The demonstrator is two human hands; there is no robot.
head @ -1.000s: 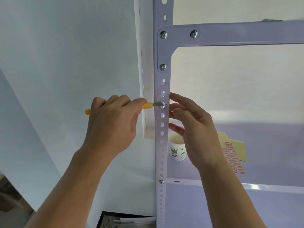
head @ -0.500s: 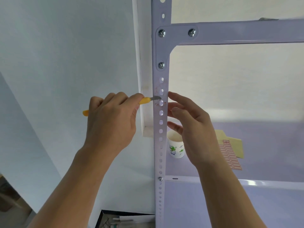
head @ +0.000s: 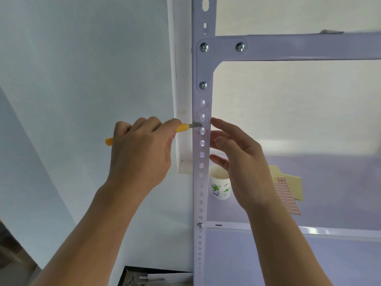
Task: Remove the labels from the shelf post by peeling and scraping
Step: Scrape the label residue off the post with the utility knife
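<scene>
Pale perforated shelf post (head: 196, 193) runs straight up mid-view, bolted to a cross rail (head: 309, 47) up top, with a shelf (head: 340, 182) behind it. Left hand (head: 142, 149): grip clenched round a yellow-handled knife (head: 183, 127), blade tip laid flat on the post's face. Right hand (head: 245, 162): grip released, fingers loosely extended, tips at the post's right edge, partly hiding the paper cup (head: 220, 184). The cup carries green print, its writing too small to read. On the shelf lies a sheet of red-bordered labels (head: 287, 195), no text legible. Faint reddish label residue (head: 199, 112) smears the post just above the blade.
</scene>
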